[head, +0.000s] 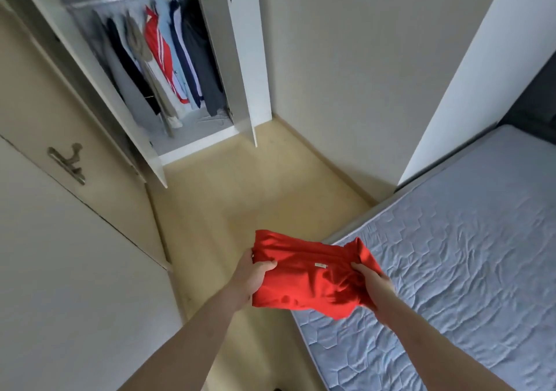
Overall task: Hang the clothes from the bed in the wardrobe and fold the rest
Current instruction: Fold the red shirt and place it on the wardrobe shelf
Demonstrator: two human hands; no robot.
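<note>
A folded red garment [310,276] is held in the air over the corner of the bed [451,255]. My left hand [252,273] grips its left edge, thumb on top. My right hand [373,285] grips its right side with curled fingers. The bed's pale blue quilted mattress fills the right of the view and carries no other clothes in sight. The white wardrobe [240,59] stands open at the upper left, with several garments hanging from its rail, among them a red striped jacket [158,50].
A beige door with a metal handle [67,162] is close on my left. Open wardrobe doors [144,150] jut into the room. Yellowish floor [246,186] lies between me and the wardrobe. A wire hanger [215,118] lies on the wardrobe floor.
</note>
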